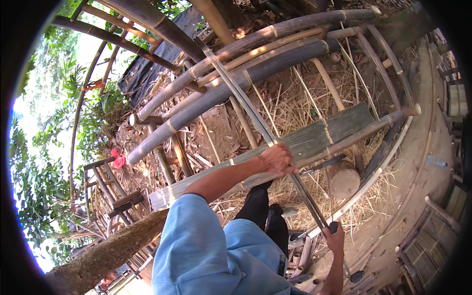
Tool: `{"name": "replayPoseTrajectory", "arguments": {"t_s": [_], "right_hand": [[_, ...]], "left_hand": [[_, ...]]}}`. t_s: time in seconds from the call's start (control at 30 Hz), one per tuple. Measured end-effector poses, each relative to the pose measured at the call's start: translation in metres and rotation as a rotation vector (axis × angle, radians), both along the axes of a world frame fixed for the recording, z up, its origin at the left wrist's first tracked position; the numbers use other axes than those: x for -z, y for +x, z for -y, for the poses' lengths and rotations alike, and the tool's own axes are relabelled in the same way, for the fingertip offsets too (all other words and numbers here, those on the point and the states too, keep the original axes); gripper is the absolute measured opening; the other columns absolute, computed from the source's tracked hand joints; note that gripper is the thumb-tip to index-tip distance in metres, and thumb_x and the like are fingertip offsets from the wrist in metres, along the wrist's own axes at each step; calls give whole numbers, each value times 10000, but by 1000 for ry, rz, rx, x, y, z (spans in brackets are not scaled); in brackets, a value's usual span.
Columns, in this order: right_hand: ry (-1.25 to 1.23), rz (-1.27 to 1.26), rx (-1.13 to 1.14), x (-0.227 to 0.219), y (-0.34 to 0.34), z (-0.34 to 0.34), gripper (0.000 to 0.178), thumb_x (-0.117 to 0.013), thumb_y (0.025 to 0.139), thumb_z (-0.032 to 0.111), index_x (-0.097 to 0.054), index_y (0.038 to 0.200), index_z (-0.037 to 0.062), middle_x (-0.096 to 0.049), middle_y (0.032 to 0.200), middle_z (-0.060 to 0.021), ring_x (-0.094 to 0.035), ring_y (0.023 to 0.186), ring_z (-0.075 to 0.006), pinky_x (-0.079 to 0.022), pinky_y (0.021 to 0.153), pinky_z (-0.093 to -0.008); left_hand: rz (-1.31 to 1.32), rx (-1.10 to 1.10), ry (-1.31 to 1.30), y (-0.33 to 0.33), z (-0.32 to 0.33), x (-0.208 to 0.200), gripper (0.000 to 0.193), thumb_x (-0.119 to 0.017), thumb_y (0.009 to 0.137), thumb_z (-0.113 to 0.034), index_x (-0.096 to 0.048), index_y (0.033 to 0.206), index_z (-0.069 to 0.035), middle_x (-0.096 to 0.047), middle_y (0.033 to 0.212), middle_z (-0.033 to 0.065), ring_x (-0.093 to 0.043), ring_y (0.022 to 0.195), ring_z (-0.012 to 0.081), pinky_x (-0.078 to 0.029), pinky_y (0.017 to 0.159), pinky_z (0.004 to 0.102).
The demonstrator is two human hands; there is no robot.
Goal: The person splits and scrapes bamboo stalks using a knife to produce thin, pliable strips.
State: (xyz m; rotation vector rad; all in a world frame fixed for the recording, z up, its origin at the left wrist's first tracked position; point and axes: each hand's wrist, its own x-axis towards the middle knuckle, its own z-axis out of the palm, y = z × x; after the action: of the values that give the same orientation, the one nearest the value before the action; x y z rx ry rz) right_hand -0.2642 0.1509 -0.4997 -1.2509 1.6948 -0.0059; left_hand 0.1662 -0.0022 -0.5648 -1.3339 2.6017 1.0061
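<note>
A long, narrow split bamboo strip [241, 96] slants from the far rails down to my right side, across a bamboo bench. My left hand [276, 160] is closed around it over the bench's flat green-grey bamboo slat [307, 137]. Lower down, at the right, my right hand [335, 239] is closed at the strip's near end. A dark rounded piece [334, 227] shows at the right hand's fingers; whether it is a tool handle I cannot tell. Part of the strip is hidden under the left fingers.
Thick dark bamboo rails [211, 105] form the bench's far side. A cut log [344, 182] stands beneath its near edge, among straw [383, 182]. A tree trunk [108, 250] leans in at the lower left. Cut bamboo tubes [305, 253] lie near my feet. Bamboo furniture [432, 241] lines the right.
</note>
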Motion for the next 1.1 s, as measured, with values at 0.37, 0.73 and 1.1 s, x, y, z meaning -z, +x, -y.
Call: {"name": "replayPoseTrajectory", "arguments": {"t_s": [0.37, 0.73, 1.1], "right_hand": [[-115, -328, -162, -34, -174, 26, 491, -854, 828, 286, -555, 1151, 68, -670, 832, -174, -647, 760, -411, -524, 700, -452], [-625, -365, 87, -14, -89, 70, 609, -780, 904, 320, -504, 1320, -28, -559, 1304, -248, -557, 1185, -420, -452, 1024, -462], [-295, -326, -64, 47, -3, -20, 538, -823, 847, 312, -566, 1189, -15, -570, 1156, -232, -578, 1060, -427, -489, 934, -479]], "left_hand": [[-318, -104, -223, -153, -34, -80, 511, -632, 944, -511, -652, 859, -7, -617, 855, 143, -636, 867, 311, -461, 832, 411], [-80, -715, -90, 7, -74, -2, 564, -652, 939, -605, -638, 786, -62, -629, 669, 136, -605, 591, 332, -486, 582, 466], [181, -1167, -67, 109, -68, 110, 643, -608, 934, -655, -635, 831, -21, -646, 734, 238, -658, 709, 454, -475, 642, 529]]}}
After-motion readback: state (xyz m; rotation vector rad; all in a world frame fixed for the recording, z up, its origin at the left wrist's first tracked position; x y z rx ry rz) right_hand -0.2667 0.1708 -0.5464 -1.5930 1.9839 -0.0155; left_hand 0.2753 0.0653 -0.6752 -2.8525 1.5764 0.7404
